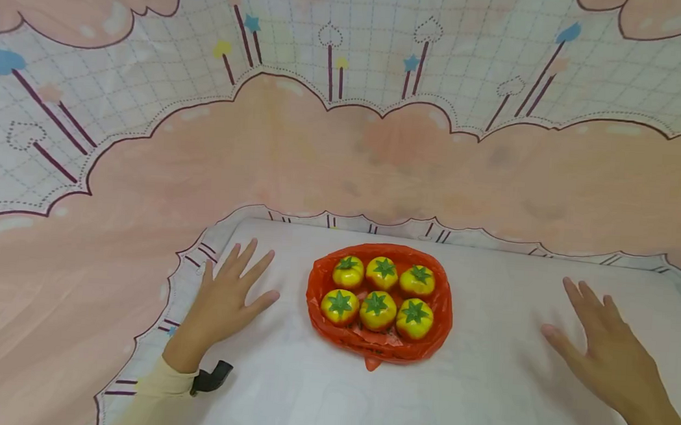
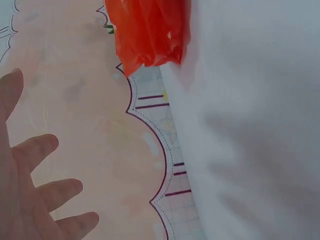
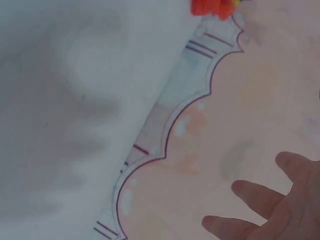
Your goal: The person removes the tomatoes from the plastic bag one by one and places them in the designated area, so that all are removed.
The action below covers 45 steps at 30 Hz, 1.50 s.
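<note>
Several yellow persimmon-like fruits (image 1: 378, 311) with green star-shaped tops sit in two rows inside a round container covered in red plastic (image 1: 439, 335), in the middle of the white table. To its left, my left hand (image 1: 224, 303) is held with fingers spread, apart from the container. On the other side, my right hand (image 1: 609, 352) hovers over the table, its fingers extended and holding nothing. The left wrist view catches the left hand's fingers (image 2: 42, 152) and a piece of the red plastic (image 2: 150, 32). In the right wrist view, fingers (image 3: 260, 200) of the right hand show at the lower right.
A white table surface (image 1: 499, 391) lies under both hands. Behind and to the left hangs a pink and white cloth (image 1: 296, 164) with printed scallops and candle-like shapes. Each wrist wears a black strap, such as the left wrist strap (image 1: 212, 378).
</note>
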{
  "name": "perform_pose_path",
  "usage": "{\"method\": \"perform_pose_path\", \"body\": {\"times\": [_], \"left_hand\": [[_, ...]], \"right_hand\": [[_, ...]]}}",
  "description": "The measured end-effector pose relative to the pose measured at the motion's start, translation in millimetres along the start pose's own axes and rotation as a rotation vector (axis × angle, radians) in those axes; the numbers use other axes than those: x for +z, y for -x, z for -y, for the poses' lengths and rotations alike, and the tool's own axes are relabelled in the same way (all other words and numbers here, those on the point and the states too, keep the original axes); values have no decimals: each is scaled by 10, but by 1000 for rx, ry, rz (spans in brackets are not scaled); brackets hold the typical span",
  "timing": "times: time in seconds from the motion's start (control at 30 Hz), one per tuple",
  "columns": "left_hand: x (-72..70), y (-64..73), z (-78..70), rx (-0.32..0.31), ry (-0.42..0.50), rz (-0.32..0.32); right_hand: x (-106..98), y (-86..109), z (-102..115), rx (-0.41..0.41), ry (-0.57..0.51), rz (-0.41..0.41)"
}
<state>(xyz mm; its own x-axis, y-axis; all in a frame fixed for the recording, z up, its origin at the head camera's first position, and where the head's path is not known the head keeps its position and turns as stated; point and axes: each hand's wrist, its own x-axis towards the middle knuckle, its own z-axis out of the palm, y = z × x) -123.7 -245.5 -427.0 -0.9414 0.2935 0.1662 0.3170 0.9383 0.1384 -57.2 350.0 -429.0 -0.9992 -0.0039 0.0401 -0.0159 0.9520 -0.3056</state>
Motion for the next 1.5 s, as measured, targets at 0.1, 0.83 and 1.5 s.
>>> {"method": "perform_pose_path", "body": {"times": [0.1, 0.83, 1.5], "left_hand": [[46, -12, -51, 14, 46, -15], [446, -188, -504, -71, 563, -22], [728, -521, -638, -237, 834, 48]], "right_hand": [[15, -5, 91, -17, -36, 11], [301, -161, 650, -130, -333, -88], [680, -345, 1048, -77, -517, 147]]}}
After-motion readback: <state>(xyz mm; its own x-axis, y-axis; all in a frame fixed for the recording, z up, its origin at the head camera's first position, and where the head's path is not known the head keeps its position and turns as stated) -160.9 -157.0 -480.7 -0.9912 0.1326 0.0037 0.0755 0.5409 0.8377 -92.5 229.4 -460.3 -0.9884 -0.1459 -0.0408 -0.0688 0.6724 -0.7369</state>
